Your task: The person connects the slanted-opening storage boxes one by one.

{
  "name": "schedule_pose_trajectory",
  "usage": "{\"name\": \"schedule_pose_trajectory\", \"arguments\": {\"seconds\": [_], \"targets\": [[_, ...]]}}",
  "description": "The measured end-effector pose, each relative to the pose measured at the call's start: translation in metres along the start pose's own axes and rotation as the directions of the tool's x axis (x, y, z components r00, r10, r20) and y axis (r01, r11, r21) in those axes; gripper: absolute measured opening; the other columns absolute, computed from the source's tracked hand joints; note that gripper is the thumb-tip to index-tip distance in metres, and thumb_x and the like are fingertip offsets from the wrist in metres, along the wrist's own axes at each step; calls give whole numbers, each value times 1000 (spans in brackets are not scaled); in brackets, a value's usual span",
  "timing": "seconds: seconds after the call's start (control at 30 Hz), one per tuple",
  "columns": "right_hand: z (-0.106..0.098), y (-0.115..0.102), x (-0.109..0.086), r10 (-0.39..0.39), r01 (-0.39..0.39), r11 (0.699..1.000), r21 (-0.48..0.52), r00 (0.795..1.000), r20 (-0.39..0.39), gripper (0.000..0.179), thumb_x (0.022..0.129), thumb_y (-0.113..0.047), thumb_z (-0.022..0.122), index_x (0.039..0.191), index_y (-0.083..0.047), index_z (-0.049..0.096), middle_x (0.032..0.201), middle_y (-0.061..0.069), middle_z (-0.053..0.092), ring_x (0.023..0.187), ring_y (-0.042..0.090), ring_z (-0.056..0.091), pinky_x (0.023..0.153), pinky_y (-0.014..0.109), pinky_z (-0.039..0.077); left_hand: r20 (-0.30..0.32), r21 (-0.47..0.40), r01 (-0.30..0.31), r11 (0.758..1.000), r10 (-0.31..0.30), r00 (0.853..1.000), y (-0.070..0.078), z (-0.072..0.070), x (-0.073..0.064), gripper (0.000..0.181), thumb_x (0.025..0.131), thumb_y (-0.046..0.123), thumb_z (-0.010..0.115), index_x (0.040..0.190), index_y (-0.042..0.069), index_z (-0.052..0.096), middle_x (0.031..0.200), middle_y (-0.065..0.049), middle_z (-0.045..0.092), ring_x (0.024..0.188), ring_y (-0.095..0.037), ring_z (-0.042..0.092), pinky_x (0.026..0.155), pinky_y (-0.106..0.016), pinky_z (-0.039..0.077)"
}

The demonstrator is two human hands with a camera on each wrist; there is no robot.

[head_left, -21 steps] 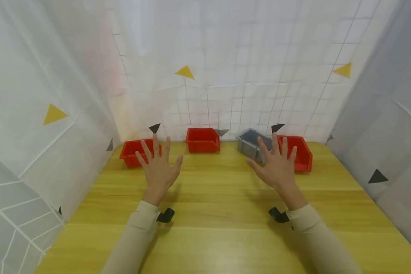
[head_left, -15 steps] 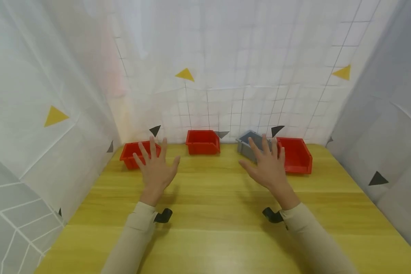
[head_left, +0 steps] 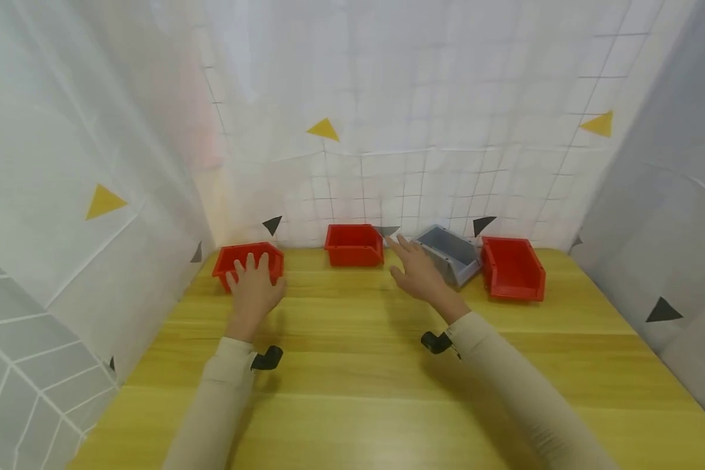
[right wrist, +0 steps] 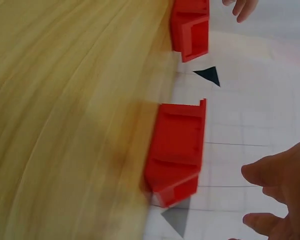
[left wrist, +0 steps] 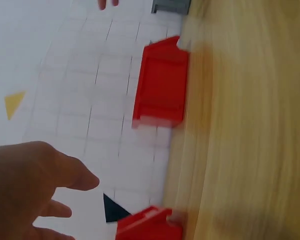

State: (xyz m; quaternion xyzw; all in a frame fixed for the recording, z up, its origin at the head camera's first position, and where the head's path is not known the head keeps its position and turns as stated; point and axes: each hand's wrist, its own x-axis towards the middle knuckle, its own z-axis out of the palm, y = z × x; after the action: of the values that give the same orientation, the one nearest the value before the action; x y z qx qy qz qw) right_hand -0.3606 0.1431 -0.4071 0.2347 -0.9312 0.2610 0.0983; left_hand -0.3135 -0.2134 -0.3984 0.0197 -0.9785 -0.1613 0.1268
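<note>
My left hand (head_left: 252,290) hovers in front of the left red bin (head_left: 226,261), its spread fingers covering part of the bin and nothing held. In the left wrist view the thumb and some fingertips reach in beside that bin's corner. My right hand (head_left: 417,269) is held over the table between the middle red bin (head_left: 355,256) and the grey bin (head_left: 449,251), fingers extended and holding nothing. From the head view I cannot tell whether either hand touches a bin. At the far right sits another red bin (head_left: 514,271), close to the grey one, which stands at an angle.
The bins line the back of a wooden table (head_left: 341,365). White sheeting (head_left: 352,85) with a faint grid and yellow and black triangles hangs behind it and along both sides. A small dark device (head_left: 267,358) is strapped at each wrist.
My right hand has moved left, away from the right red bin and the grey bin. The left hand has shifted slightly left, its fingers drawn in a little. The bins stay in place.
</note>
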Motion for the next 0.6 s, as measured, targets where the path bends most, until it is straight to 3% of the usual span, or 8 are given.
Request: {"name": "schedule_pose_trajectory", "arguments": {"seconds": [0.03,0.2,0.27,0.33,0.47,0.57,0.6], "targets": [[4,1,6,-11,11,1000,25,1000,9,70,102,-12,59,165,-8,29,166,24,25,135,54,43,114,68,28,3,-14,9,1000,-9,1000,-3,0,3,69,97,28,58,155,-5,38,158,-36,29,142,-63,22,113,-75,18],[26,2,34,-21,14,996,93,997,77,64,101,-6,53,162,-1,34,163,24,33,134,45,50,115,56,35,72,-72,55,996,-50,996,-23,1,15,55,97,21,54,142,-10,48,137,-33,53,117,-51,54,98,-66,48],[30,0,43,-4,-3,997,72,994,106,64,100,-3,51,161,0,34,163,24,32,142,43,43,113,54,39,112,-85,67,994,-57,992,-27,3,20,51,97,21,52,137,-11,50,132,-33,56,111,-47,56,97,-64,50],[31,-3,51,18,-24,999,40,991,135,66,97,0,49,162,-1,33,165,23,29,126,44,56,102,52,49,137,-93,70,993,-57,989,-29,4,26,50,96,21,51,136,-10,50,132,-32,55,113,-47,55,98,-64,48],[32,-8,65,34,-27,999,-39,982,188,71,95,3,46,164,-5,30,168,22,21,129,47,52,101,53,49,155,-107,46,993,-29,988,-35,10,35,56,96,20,50,143,-10,48,141,-34,49,122,-51,50,104,-67,43],[38,-8,71,38,-25,998,-62,973,227,70,96,1,48,164,-4,30,167,22,27,149,44,30,117,52,33,158,-122,38,992,-18,987,-42,17,37,44,96,17,52,131,-9,56,129,-33,52,112,-49,53,98,-62,48],[40,-8,72,47,-35,998,-56,971,234,68,98,0,50,163,-3,31,165,22,30,149,42,32,118,51,33,160,-128,38,991,-17,987,-44,20,36,38,97,17,54,124,-8,59,123,-31,53,108,-47,53,95,-60,50]]}}
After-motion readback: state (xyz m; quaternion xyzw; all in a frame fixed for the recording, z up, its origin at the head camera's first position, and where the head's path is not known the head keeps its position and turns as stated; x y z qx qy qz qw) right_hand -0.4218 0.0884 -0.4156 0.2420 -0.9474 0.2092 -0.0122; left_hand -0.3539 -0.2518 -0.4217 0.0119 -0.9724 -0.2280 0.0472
